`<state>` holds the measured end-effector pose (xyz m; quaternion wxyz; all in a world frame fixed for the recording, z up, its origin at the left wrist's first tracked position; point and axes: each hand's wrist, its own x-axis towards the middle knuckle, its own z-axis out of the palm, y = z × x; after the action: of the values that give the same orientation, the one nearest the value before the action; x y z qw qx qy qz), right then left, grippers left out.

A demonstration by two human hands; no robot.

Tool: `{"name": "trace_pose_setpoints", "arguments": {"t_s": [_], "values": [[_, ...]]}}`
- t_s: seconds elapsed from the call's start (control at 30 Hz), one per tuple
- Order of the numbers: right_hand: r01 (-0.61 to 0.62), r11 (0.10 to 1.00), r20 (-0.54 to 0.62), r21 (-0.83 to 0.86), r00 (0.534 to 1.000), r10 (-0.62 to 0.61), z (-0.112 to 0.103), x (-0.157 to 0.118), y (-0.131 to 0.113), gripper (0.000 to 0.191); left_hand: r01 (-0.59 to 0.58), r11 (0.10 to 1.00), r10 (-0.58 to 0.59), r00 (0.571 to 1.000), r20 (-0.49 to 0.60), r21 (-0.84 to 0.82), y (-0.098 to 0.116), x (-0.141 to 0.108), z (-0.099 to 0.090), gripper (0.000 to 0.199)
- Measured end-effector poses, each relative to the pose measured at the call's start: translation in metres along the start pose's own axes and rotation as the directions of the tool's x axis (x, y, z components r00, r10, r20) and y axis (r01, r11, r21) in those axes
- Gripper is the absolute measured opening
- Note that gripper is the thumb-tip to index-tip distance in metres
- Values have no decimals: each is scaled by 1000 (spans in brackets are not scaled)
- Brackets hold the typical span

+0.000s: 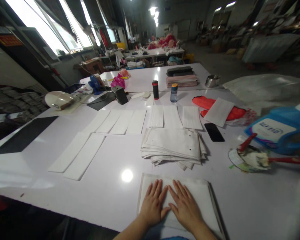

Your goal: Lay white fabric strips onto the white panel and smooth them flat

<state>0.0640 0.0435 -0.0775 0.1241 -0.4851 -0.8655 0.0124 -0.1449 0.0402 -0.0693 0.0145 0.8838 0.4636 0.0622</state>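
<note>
Both palms lie flat on a white fabric panel (pixel 200 193) at the table's front edge. My left hand (pixel 153 201) presses on its left half with the fingers stretched out. Beside it, my right hand (pixel 183 203) rests with fingers spread, its index fingertip close to the left one. A dark strip (pixel 216 206) runs along the panel's right side. Just beyond the panel is an uneven stack of white fabric pieces (pixel 170 143) with a few small dark holes or spots. Neither hand grips anything.
White foam-like strips (pixel 123 121) lie in rows at left and behind the stack. To the right are a phone (pixel 214 132), a dish with red-handled brushes (pixel 250 158) and a blue jug (pixel 277 130). Two bottles (pixel 174 92) stand farther back.
</note>
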Motion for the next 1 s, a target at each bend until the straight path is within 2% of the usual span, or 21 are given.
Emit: {"name": "trace_pose_setpoints", "arguments": {"t_s": [0.07,0.13,0.23,0.3,0.53,0.6,0.67,0.73,0.83,0.93,1.0], "values": [[-32,999,25,5,999,32,1,-6,10,66,22,1000,-22,1000,-10,-5,-3,-2,1,80],[-122,993,23,-5,992,122,0,-18,28,66,106,994,-106,994,-37,-10,-8,-7,3,86],[-241,970,-7,-20,970,241,-2,-33,52,66,280,960,-280,955,-97,-18,-15,-16,6,90],[-263,965,-24,-16,964,263,-1,-38,59,66,330,943,-332,937,-112,-34,-17,-20,8,89],[-216,976,-62,-1,974,216,4,-41,60,63,335,941,-338,931,-136,-44,-19,-20,13,90],[-185,982,-79,45,979,188,-3,-37,68,57,323,946,-325,934,-148,-38,-22,-20,15,92],[-220,962,-109,163,965,239,-17,-23,84,50,305,952,-306,940,-149,-34,-25,-19,15,95],[-336,890,-135,309,911,391,-34,1,109,49,290,956,-292,945,-146,-35,-27,-19,10,98],[-520,755,-129,400,783,608,-52,49,154,53,294,955,-297,942,-156,-46,-26,-20,-1,98],[-633,666,-36,396,713,700,-54,87,186,41,337,939,-345,922,-178,-74,-20,-26,-8,88],[-679,611,37,407,681,731,-52,101,194,28,383,914,-404,890,-210,-133,-16,-31,-8,76]]}}
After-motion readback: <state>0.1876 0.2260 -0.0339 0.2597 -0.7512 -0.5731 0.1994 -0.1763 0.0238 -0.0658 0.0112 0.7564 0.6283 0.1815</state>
